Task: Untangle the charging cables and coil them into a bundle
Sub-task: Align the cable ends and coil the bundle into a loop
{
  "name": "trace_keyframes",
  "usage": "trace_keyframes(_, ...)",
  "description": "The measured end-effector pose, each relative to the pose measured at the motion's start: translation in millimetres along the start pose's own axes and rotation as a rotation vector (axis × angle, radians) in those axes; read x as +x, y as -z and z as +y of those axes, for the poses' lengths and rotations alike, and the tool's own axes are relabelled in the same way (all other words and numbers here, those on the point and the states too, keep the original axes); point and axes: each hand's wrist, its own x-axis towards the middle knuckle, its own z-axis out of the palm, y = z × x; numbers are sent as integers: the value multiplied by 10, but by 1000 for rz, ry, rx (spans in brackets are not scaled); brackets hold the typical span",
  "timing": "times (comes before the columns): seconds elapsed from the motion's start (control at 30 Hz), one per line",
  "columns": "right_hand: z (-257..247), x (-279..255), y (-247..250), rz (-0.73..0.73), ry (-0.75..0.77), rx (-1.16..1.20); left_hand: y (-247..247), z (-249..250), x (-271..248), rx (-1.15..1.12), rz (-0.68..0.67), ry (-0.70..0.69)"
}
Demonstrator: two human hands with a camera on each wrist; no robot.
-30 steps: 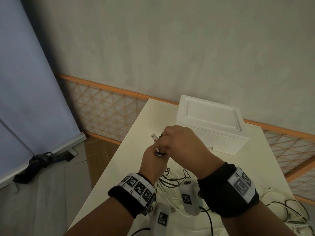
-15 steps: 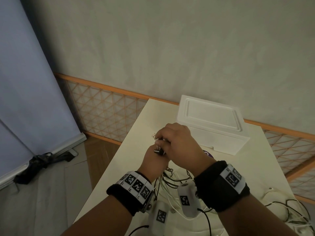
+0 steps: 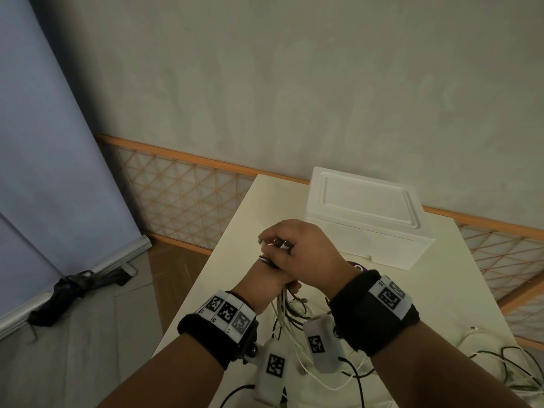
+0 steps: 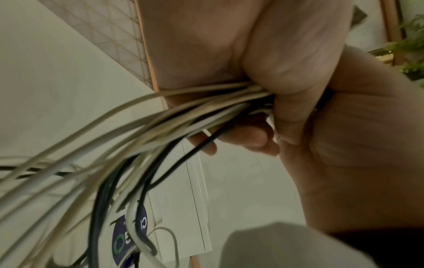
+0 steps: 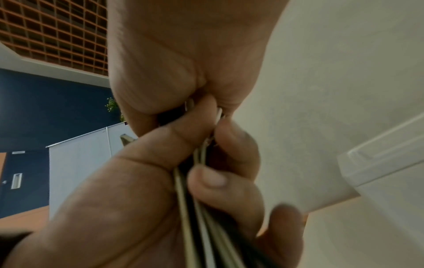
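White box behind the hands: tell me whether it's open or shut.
Shut. The white box has its ridged lid lying flat and flush on top in the head view; nothing of its inside shows.

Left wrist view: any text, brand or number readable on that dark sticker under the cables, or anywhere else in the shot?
"C" in white on the dark round sticker; its other letters are hidden by the cables or blurred.
Green ring logo on the same sticker: no words.
Nothing else readable.

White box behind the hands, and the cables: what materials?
White box: likely foam or moulded plastic, matte, with soft rounded edges and a recessed lid panel; cannot tell which. Cables: smooth rubbery plastic jackets, off-white and black, bending freely; the metal plug tips glint.
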Motion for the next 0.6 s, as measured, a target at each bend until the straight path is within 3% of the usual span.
trace_keyframes(0.1, 28, -5, -18, 58, 83, 50, -23, -11, 55, 66, 17, 42)
trace_keyframes(0.2, 14, -18, 14, -31, 124, 142, 8, -8, 79, 92, 30, 15)
trace_keyframes(0.27, 17, -18, -30, -26, 176, 74, 46, -21, 87, 63, 67, -1)
trace_keyframes(0.47, 51, 30, -131, 129, 153, -45, 63, -42, 99, 76, 49, -23)
trace_keyframes(0.6, 27, 44, -89, 86, 110, -63, 16, 37, 103, 145, 15, -32)
